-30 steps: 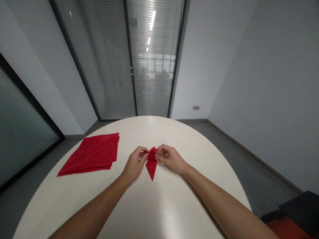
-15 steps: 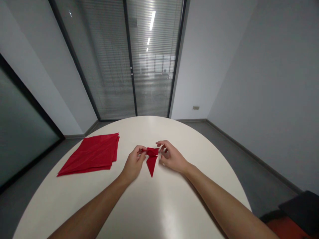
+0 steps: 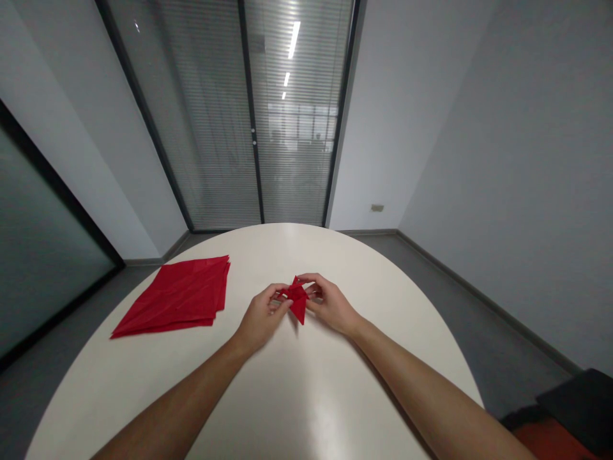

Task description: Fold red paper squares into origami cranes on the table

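Note:
A small folded red paper piece is held just above the middle of the round white table. My left hand pinches its left side with closed fingers. My right hand grips its right side, thumb and fingers pressed on the upper edge. The paper's lower point hangs down between both hands. Parts of the folds are hidden behind my fingers.
A stack of flat red paper sheets lies on the table at the left. Glass doors with blinds stand beyond the table's far edge. A dark object sits on the floor at the lower right.
The folded paper's long lower point has become shorter and the piece now looks more compact. My right hand, briefly off the paper, has closed on it again.

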Action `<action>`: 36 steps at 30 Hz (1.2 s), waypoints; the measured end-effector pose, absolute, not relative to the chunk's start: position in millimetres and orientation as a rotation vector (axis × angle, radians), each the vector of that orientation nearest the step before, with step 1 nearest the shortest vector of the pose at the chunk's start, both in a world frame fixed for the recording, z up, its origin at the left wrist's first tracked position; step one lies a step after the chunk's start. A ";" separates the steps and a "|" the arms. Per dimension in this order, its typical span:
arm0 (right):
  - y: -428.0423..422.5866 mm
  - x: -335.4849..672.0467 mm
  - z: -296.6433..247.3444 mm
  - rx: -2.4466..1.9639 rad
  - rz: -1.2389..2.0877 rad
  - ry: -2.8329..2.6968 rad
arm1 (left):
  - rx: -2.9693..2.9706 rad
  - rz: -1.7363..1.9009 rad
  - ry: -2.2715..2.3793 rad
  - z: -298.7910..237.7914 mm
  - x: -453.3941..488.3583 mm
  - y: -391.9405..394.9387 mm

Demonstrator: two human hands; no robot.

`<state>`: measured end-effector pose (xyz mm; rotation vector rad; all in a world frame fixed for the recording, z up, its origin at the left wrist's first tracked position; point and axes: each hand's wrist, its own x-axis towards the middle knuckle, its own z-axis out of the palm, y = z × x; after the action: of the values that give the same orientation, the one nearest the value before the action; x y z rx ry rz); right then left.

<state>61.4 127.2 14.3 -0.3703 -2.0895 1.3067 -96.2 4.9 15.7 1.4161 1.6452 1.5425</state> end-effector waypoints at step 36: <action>131.9 61.6 16.3 -0.531 1.442 -2.033 | 1.501 1.522 1.824 7.8 -102.7 7.1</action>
<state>61.6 131.9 16.3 -0.5313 -2.0332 1.4425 -102.7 7.1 7.8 1.5014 1.8240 1.5220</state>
